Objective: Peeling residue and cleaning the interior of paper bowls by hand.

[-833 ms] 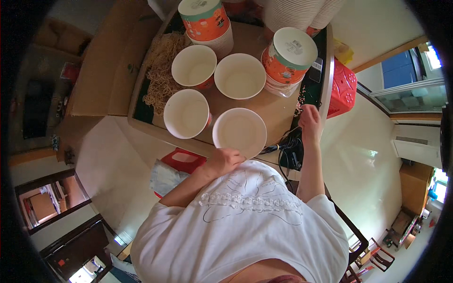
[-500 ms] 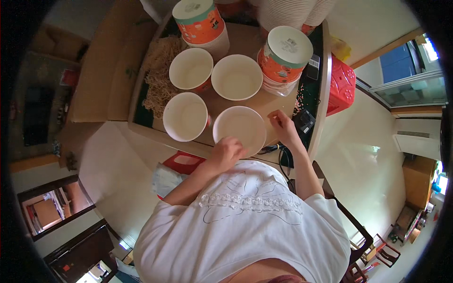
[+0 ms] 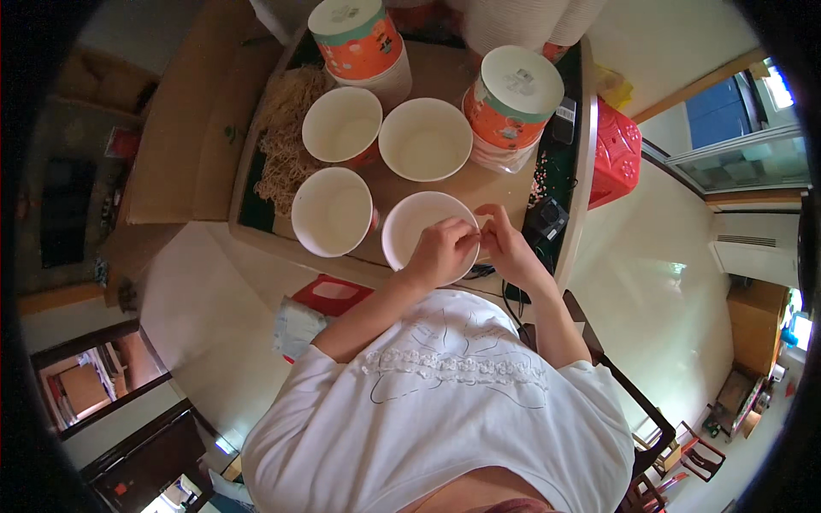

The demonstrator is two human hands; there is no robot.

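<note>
My left hand (image 3: 444, 250) is closed over the right part of a white paper tub (image 3: 409, 224) at the table's near edge. Right beside it, my right hand (image 3: 506, 246) has its fingers pinched at the tub's right rim, and the fingertips of both hands meet. Whatever sits between them is too small to make out. To the left stands a second open tub (image 3: 332, 212). Behind these two are another pair of open tubs, one on the left (image 3: 342, 126) and one on the right (image 3: 425, 139). All four mouths face up.
Upside-down stacks of orange-printed tubs stand at the back left (image 3: 359, 43) and right (image 3: 517, 90). Tan shredded paper (image 3: 286, 128) lies along the left side. On the right are a small black device (image 3: 547, 219), scattered pink bits (image 3: 539, 177) and a red stool (image 3: 616, 154).
My left hand has moved right and up across the near tub to meet my right hand. My right hand has shifted slightly left and down to the rim.
</note>
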